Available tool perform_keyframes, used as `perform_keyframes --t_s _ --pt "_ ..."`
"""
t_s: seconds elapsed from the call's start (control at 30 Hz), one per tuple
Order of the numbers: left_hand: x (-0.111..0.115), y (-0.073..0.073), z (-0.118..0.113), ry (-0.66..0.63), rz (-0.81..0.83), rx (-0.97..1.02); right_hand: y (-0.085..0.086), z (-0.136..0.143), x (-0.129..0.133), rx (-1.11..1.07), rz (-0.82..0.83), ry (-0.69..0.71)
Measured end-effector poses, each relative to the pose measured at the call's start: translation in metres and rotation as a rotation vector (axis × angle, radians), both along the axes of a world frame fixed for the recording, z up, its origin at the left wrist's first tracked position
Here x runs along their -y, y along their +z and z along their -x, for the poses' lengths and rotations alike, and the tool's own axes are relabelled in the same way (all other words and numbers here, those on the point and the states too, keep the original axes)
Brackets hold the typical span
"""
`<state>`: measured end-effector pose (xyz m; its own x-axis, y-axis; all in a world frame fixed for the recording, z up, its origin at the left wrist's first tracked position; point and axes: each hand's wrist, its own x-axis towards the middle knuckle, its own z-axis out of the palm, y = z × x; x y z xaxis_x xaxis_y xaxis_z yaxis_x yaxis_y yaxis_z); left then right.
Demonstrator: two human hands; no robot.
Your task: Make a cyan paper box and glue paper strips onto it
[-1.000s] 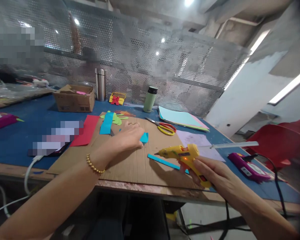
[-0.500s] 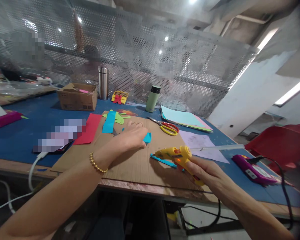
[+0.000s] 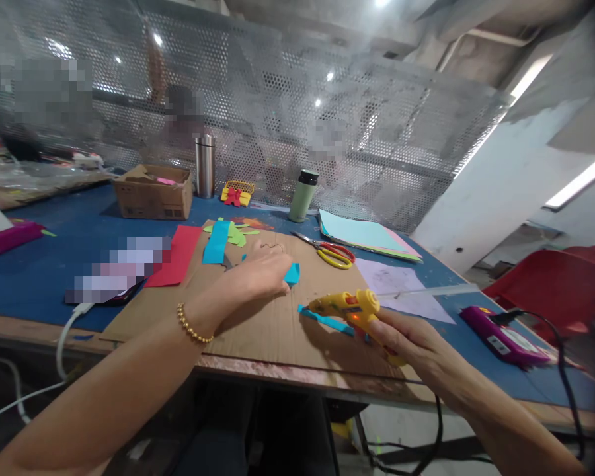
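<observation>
My right hand (image 3: 406, 340) grips a yellow hot glue gun (image 3: 350, 305) with a small orange light. A clear glue stick (image 3: 436, 291) juts out behind the gun. Its nozzle meets the left end of a narrow blue paper strip (image 3: 330, 322) on the cardboard sheet (image 3: 272, 330). My left hand (image 3: 265, 271), above a gold bead bracelet, is closed over a blue paper piece (image 3: 292, 274); the fingertips are mostly hidden. Left of that hand, another blue paper piece (image 3: 217, 242) lies by green paper cutouts (image 3: 235, 233). A dark blade-like tip (image 3: 227, 262) shows beside it.
Scissors (image 3: 334, 254) lie open beyond the glue gun. Coloured paper sheets (image 3: 361, 233), a green bottle (image 3: 303, 196), a steel flask (image 3: 205, 166) and a cardboard box (image 3: 153, 192) stand farther back. Red paper (image 3: 176, 258) and a phone (image 3: 119, 274) are left; a purple power strip (image 3: 503, 337) is right.
The glue gun has shifted very slightly to the right, and the blue strip beneath it has moved a little too. Its black cord has swung below the table edge. My left hand stays put.
</observation>
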<state>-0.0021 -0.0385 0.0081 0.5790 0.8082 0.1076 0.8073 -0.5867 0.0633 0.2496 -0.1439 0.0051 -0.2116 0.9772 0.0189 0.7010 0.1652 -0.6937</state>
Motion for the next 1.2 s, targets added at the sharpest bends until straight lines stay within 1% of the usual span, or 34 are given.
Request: perform_keyframes --t_s 0.27,0.5,0.8,0.93,1.07,1.2 --pt "0.000 0.001 -0.001 -0.003 0.018 -0.023 0.000 0.002 0.000 0.013 -0.022 0.013" --pt "-0.004 -0.006 0.001 -0.011 -0.005 0.007 0.001 0.000 0.001 0.021 -0.015 0.043" --pt "0.002 0.005 -0.003 0.019 0.024 -0.029 -0.001 -0.003 -0.001 0.044 -0.031 0.055" --pt "0.001 0.004 -0.002 0.012 0.007 -0.066 -0.002 0.000 -0.001 0.057 -0.025 0.060" --pt "0.000 0.001 -0.002 -0.007 -0.001 -0.037 0.000 0.000 0.000 0.065 -0.025 0.068" --pt "0.002 0.004 -0.002 0.016 0.015 -0.057 0.001 -0.003 0.000 0.079 -0.040 0.059"
